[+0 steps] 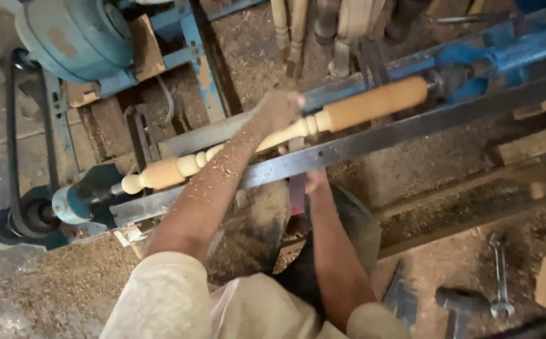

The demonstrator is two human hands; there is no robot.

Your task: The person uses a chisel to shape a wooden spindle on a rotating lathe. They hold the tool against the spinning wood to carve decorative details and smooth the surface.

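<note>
Dim, soft daylight without hard glare. The pale turned spindle (273, 135) is the brightest surface; light falls on it from above, and the steel rest bar (373, 141) just below it carries a dull sheen. Beneath the bar lies deep shadow. The left hand (279, 108) on the spindle is motion-blurred. Detail softens toward the frame corners, away from the spindle.

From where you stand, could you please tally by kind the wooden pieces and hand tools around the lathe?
Turned wooden spindle mounted on the lathe, under the left hand: 1
Finished turned spindles leaning behind the lathe: about 4, tops cut off
Long chisel-like tool at the right hand: 1, mostly hidden
Wrench on the floor: 1
Hammer on the floor: 1
Total: about 8
</note>
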